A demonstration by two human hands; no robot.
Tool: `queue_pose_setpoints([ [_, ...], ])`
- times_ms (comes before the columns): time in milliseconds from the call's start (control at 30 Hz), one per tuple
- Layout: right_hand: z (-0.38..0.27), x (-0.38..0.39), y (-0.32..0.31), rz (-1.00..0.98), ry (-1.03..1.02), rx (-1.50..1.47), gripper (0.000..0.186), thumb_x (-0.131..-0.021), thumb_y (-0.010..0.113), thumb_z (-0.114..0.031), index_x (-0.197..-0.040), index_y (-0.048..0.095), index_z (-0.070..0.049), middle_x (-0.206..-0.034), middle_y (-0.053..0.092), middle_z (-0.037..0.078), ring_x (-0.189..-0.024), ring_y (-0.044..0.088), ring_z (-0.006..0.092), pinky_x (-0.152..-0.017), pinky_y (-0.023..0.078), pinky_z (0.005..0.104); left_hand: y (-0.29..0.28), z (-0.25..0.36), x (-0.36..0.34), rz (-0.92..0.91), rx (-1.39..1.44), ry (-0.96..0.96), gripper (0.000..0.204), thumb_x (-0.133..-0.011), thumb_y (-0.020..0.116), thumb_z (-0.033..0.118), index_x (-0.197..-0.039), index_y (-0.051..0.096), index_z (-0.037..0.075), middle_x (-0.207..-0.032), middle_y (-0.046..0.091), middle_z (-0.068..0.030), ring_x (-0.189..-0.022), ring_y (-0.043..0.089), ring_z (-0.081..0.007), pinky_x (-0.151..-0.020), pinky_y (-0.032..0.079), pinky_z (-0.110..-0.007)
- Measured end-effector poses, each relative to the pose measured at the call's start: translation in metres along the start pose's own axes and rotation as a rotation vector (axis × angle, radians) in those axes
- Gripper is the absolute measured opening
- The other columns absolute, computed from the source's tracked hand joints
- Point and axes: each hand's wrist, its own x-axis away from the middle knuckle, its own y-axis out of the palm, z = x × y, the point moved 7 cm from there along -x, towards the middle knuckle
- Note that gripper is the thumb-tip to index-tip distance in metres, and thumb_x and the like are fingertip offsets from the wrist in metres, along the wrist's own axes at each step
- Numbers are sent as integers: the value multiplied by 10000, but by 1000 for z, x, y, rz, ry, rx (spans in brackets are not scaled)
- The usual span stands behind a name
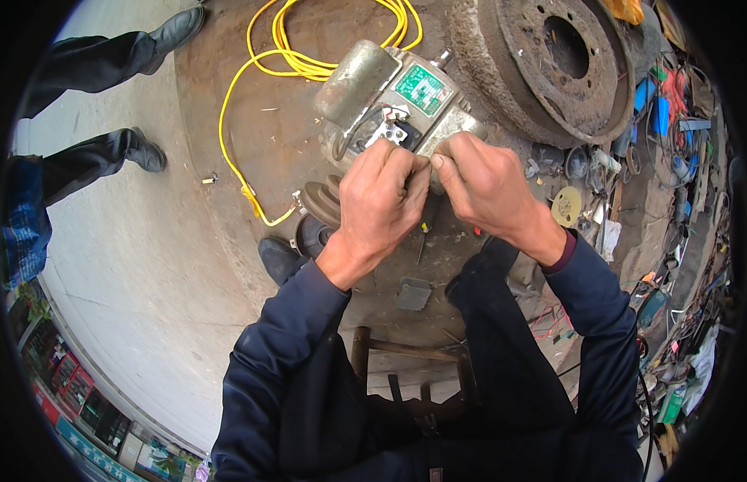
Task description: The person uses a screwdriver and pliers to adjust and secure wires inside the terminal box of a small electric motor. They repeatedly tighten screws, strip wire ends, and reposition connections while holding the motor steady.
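Observation:
My left hand (379,205) and my right hand (494,189) meet in front of me, thumbs and fingertips pinched together and almost touching. Whatever is between the fingertips is too small or hidden to make out. Just beyond them lies a grey electric motor (458,123) with a green label plate (424,88) and a rounded metal cover (357,80). Its wiring compartment is uncovered, showing a terminal block (393,132) with screws and wires. A grooved pulley (321,202) sits at the motor's near left, partly behind my left hand. Below my hands, a screwdriver (422,241) lies on the ground.
A coiled yellow cable (222,136) runs along the left of the motor. A large rusty wheel rim (502,56) stands at the far right. Scrap and wires (679,161) litter the right side. A flat grey plate (414,294) lies between my feet. Another person's legs (100,68) are at left.

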Motion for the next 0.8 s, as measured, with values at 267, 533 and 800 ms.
queue_pose_setpoints([
  [267, 13, 4, 2, -19, 256, -37, 208, -1076, 695, -172, -963, 612, -19, -756, 663, 196, -675, 673, 445, -596, 539, 503, 0, -1, 0, 7, 7, -24, 173, -837, 822, -12, -880, 661, 35, -826, 570, -138, -736, 630, -356, -669, 514, -458],
  [533, -2, -3, -7, 3, -48, -148, 118, -983, 752, -32, -1062, 667, -14, -1001, 668, 171, -803, 706, 390, -697, 563, 476, 0, -2, 0, 22, 14, -29, 159, -837, 824, -23, -880, 682, 32, -816, 583, -128, -707, 625, -321, -641, 506, -430],
  [800, 1, -6, 1, -31, -81, -12, 163, -977, 765, -76, -994, 613, -21, -908, 652, 174, -766, 706, 401, -655, 564, 487, -2, -5, 0, 32, 12, -67, 141, -867, 851, -25, -894, 724, 30, -801, 601, -99, -648, 604, -231, -586, 481, -358],
])
